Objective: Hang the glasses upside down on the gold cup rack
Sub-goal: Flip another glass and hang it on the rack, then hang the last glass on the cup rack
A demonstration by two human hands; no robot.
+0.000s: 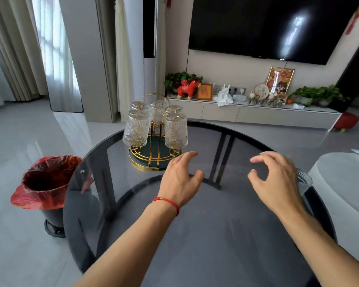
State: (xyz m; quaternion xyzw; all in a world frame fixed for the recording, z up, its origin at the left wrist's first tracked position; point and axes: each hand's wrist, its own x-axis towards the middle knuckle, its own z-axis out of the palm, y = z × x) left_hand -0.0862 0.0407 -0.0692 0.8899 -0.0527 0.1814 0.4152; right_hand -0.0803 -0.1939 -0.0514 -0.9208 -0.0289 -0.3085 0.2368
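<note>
Two bare forearms reach out over a round smoked-glass tabletop (226, 235), and both hands are empty. The left hand (179, 177), with a red string bracelet (167, 201) on the wrist, hovers palm down with fingers loosely spread, just short of the rack's base. The right hand (276, 179) is open too, fingers curled like a claw, and there's one glass (304, 182) half hidden right behind it near the table's right edge. Further back sits the gold cup rack (153, 150) with five glasses (136, 129) already hanging upside down on it. A bin with a red bag (48, 181) stands on the floor to the left, and a TV (267, 25) hangs on the far wall
</note>
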